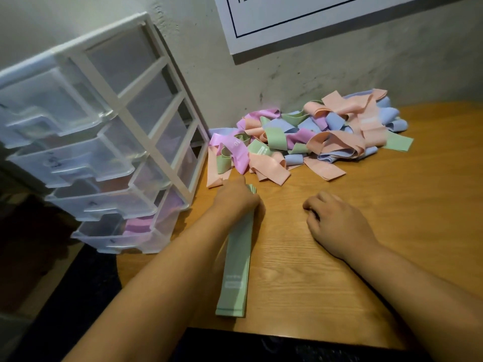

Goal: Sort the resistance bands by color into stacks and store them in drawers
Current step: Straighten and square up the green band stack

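A stack of green resistance bands [236, 270] lies flat on the wooden table [366, 231], running from near the front edge toward the pile. My left hand [236, 198] rests on the far end of that green stack, palm down. My right hand [337, 218] lies on the bare table to the right, fingers loosely curled, holding nothing. A jumbled pile of peach, pink, blue and green bands [308, 134] sits against the wall behind both hands. A clear plastic drawer unit [104, 142] with a white frame stands at the left; pink bands show in its lowest drawer [136, 226].
A white printed sheet [300, 19] hangs on the concrete wall above the pile. The drawer unit's drawers stick out toward me at the table's left edge. The table's front edge runs just below the green stack, with dark floor beyond it at the left.
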